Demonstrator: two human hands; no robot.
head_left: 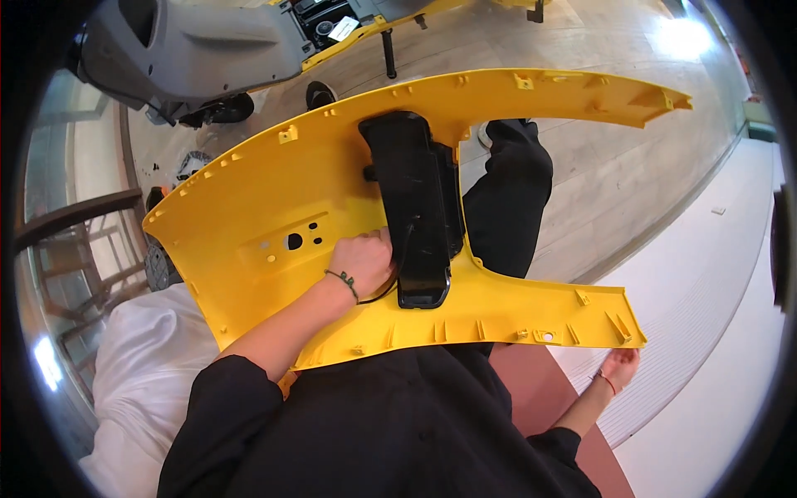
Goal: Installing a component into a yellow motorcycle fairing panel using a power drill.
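Observation:
A large curved yellow body panel (274,191) lies across my lap, its ribbed inner side facing up. A long black plastic box-like part (407,216) stands across its middle. My left hand (365,261) is closed against the left side of this black part, fingertips hidden, so what it holds cannot be made out. Below that hand a thin black cable (379,296) curves toward the black part. My right hand (621,367) grips the panel's lower right corner from beneath, with some fingers hidden under the edge.
A scooter with grey and yellow bodywork (224,46) stands ahead at the upper left. White fabric (145,365) lies at my left, near a dark wooden chair (79,220). To the right is a white ribbed surface (706,274). Wooden flooring (598,191) stretches ahead.

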